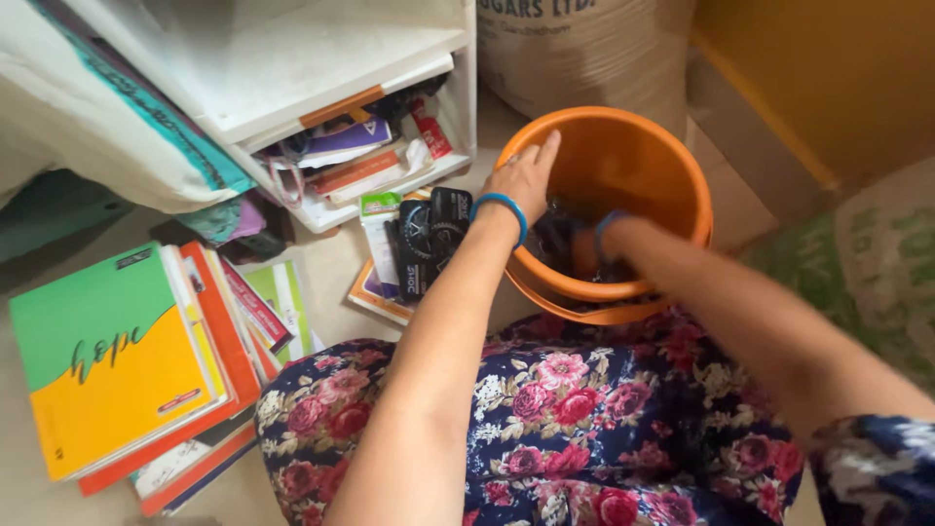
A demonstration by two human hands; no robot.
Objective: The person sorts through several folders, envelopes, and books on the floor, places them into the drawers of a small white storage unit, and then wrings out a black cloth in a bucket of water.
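Observation:
An orange plastic bucket (pixel 672 185) stands on the floor in front of my knees, which are covered in dark floral cloth. My left hand (pixel 524 178) rests on the bucket's near-left rim, fingers together along the edge, a blue bangle on the wrist. My right arm reaches down inside the bucket; my right hand (pixel 584 248) is mostly hidden behind the rim, among dark items (pixel 557 229) at the bottom. Whether it holds anything I cannot tell.
A white plastic drawer unit (pixel 321 93) stuffed with papers stands at the back left. A stack of notebooks (pixel 127 360) lies on the floor at left. Packets and a dark box (pixel 429 239) lie beside the bucket. A large sack (pixel 584 44) stands behind it.

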